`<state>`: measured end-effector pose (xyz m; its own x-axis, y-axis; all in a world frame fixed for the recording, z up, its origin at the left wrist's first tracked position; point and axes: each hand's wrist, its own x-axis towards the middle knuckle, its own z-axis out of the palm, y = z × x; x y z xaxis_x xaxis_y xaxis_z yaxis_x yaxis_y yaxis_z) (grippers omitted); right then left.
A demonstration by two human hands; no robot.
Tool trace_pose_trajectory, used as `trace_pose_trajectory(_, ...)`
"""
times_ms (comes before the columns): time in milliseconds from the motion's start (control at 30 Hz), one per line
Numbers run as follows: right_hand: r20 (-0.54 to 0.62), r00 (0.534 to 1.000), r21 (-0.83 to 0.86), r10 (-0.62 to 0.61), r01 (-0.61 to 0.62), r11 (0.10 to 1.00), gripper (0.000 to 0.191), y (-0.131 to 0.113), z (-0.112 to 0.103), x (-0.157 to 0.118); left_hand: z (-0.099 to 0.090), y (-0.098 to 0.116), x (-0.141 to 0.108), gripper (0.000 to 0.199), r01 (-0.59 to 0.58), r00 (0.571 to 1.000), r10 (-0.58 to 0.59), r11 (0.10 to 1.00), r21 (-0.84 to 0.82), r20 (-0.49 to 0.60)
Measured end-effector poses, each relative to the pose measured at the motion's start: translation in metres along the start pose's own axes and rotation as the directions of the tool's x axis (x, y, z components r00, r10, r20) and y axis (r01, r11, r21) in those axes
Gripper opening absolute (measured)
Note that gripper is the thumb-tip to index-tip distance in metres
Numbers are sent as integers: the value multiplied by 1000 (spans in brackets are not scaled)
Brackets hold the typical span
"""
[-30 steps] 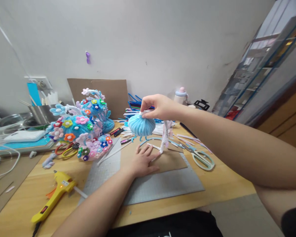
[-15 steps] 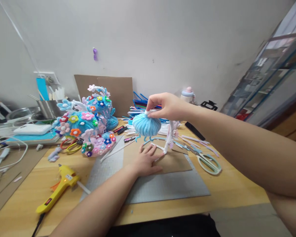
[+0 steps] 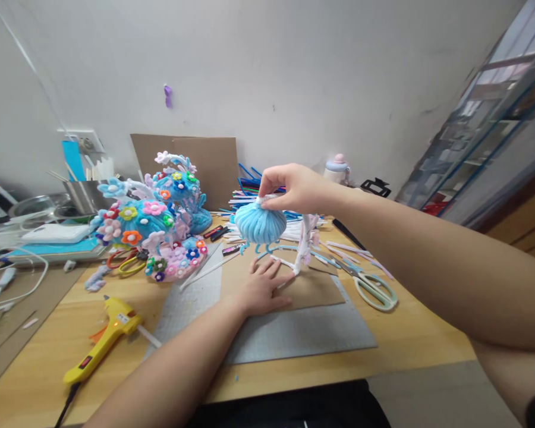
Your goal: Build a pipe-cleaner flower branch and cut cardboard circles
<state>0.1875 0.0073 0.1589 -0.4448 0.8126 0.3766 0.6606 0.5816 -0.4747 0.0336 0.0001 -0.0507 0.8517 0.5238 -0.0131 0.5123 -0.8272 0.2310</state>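
My right hand [image 3: 289,187] pinches the white top of a light-blue pipe-cleaner shade [image 3: 261,224], round and ribbed, with short curled ends hanging beneath it. Behind that hand, a white-wrapped pipe-cleaner stem [image 3: 302,246] rises from a loop-shaped base; its upper part is hidden. My left hand [image 3: 264,288] lies flat with fingers spread on a piece of cardboard [image 3: 312,294], its fingertips touching the base frame. Under the cardboard is a grey cutting mat [image 3: 294,339].
Flower-covered pipe-cleaner lamps [image 3: 147,220] stand to the left. A yellow glue gun [image 3: 116,324] lies at the front left, its cord trailing. Green-handled scissors [image 3: 374,291] rest on the right, near loose pipe cleaners [image 3: 356,251]. A bottle [image 3: 337,169] stands by the wall.
The whole view has shifted slightly. Both hands keep their hold and place, and the blue shade stays above the cardboard.
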Motion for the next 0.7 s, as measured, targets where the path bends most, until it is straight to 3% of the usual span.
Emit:
trace_pose_trajectory(267, -15, 996, 22, 92, -91, 996, 10, 2, 4, 5, 2, 0, 0, 68, 4, 1000, -4, 1000, 1, -1)
trace_pose_trajectory(700, -13, 999, 4, 49, -49, 999, 10, -2, 2, 1, 1, 0, 0, 68, -6, 1000, 6, 1000, 6, -3)
